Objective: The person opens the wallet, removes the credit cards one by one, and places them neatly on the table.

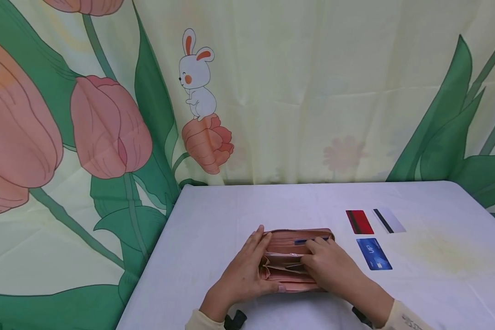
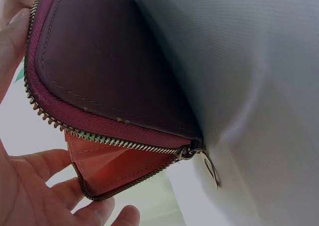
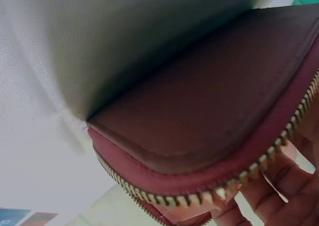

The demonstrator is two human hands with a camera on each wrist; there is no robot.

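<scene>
A pink zip wallet (image 1: 290,277) stands spread on the table, its pockets facing up. My left hand (image 1: 247,268) grips its left end, thumb at the near edge and fingers along the far side. In the left wrist view the wallet's dark outer cover (image 2: 109,61) shows, with a brass zip and a zip pull (image 2: 210,168). Inside the far half, a dark blue card (image 1: 300,242) sticks partly out of a slot. My right hand (image 1: 334,266) reaches over the right end, its curled fingers at that card and covering part of it. Fingers (image 3: 286,178) show past the zip in the right wrist view.
Right of the wallet lie a red card (image 1: 360,222), a white card with a black stripe (image 1: 391,220) and a blue card (image 1: 374,254). They rest flat on the white-covered table (image 1: 231,206). Behind it hangs a curtain (image 1: 280,91) printed with tulips and a rabbit.
</scene>
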